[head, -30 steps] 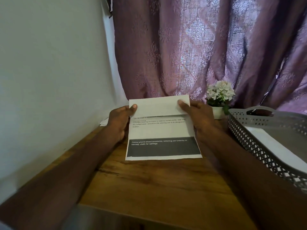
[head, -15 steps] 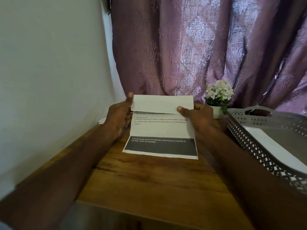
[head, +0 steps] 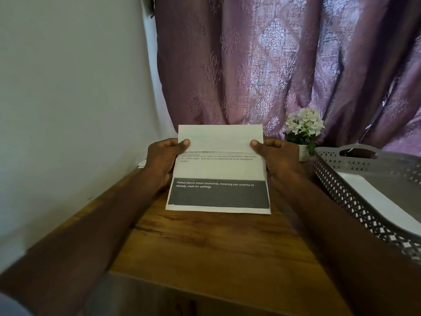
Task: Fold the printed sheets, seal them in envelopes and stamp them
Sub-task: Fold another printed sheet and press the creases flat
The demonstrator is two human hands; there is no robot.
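Observation:
A printed sheet (head: 219,169) with a dark band across its lower part lies on the wooden table (head: 214,242), its near edge flat and its far part lifted. The top portion is folded over toward me, blank side up. My left hand (head: 163,159) pinches the sheet's left edge with the thumb on the folded flap. On the right edge, my right hand (head: 276,156) holds it the same way, thumb on the flap.
A grey perforated tray (head: 355,197) holding white paper (head: 378,201) stands at the right. A small pot of white flowers (head: 304,128) sits behind the right hand. Purple curtain at the back, white wall at the left, some white paper (head: 141,163) in the far left corner.
The folded flap has come further down over the text. Both thumbs have shifted onto the flap's lower corners, and the sheet sits squarer to me.

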